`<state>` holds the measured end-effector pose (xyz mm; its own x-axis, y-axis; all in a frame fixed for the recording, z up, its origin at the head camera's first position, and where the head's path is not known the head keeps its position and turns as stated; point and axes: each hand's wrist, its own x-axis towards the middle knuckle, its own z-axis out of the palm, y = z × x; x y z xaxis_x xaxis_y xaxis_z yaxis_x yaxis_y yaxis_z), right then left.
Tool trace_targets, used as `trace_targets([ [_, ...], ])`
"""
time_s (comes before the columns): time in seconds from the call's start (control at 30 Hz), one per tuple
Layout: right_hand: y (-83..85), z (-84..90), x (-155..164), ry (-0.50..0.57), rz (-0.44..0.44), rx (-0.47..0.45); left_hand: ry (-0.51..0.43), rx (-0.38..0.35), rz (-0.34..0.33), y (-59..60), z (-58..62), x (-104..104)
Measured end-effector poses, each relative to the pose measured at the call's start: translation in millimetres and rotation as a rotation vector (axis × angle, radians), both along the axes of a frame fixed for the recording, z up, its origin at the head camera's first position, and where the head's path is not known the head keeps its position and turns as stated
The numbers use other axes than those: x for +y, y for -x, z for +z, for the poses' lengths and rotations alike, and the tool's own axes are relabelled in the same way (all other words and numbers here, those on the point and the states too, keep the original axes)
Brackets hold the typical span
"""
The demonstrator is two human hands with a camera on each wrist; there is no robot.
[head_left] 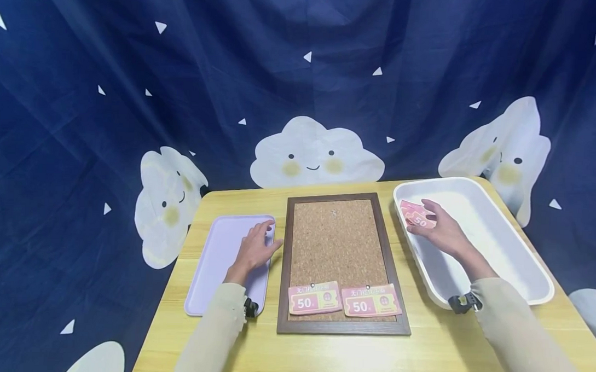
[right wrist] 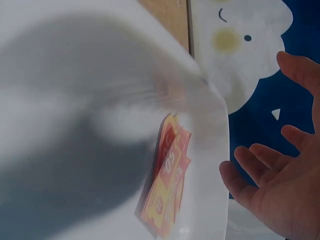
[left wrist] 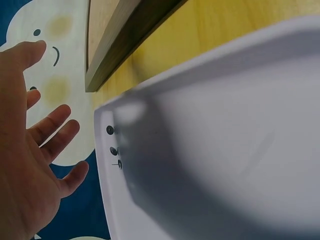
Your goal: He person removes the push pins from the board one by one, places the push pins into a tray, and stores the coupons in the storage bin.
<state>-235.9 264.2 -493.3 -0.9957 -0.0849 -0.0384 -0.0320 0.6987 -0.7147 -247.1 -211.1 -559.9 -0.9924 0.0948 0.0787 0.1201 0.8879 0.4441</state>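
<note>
Hands first: the right hand [head_left: 436, 230] hovers inside the white tub [head_left: 517, 259] at the table's right, fingers spread and loose, gripping nothing; its fingertips are just over the small stack of pink 50 coupons [head_left: 417, 215] lying against the tub's far-left corner, and whether they touch the stack cannot be told. The right wrist view shows the coupons [right wrist: 167, 180] flat on the tub floor beside its wall [right wrist: 210, 150], apart from the open palm [right wrist: 280, 190]. The left hand [head_left: 255, 249] rests flat, fingers extended, on the right edge of the lilac tray [head_left: 211, 265], holding nothing. Three pushpins [left wrist: 114, 147] sit at the tray's far corner, near the fingers. Between the hands lies the cork board [head_left: 338, 247], two coupons [head_left: 344, 300] pinned along its lower edge, all on the wooden table [head_left: 420, 354].
</note>
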Motion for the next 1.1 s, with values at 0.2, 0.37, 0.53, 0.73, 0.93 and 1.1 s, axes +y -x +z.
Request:
trace_targets([
  [0.2,-4.5,1.2,-8,0.002,0.034,0.026,-0.024,0.004,-0.029,-4.9,-2.5,4],
  [0.37,-5.7,-2.0,-15,0.006,0.047,0.045,-0.046,0.015,-0.035,-7.9,-5.5,6],
  [0.53,-8.6,-3.7,-23,0.078,0.100,0.070,-0.057,0.011,-0.047,-11.1,-7.4,9],
  [0.73,-11.1,-4.8,-31,0.085,0.148,0.087,-0.081,0.014,-0.063,-17.2,-5.0,11],
  [0.93,-15.6,-5.8,-37,0.076,0.153,0.086,-0.099,0.033,-0.093,-20.6,-4.5,15],
  [1.1,-20.7,-8.0,-44,0.101,0.169,0.063,-0.107,0.012,-0.098,-23.4,-6.6,20],
])
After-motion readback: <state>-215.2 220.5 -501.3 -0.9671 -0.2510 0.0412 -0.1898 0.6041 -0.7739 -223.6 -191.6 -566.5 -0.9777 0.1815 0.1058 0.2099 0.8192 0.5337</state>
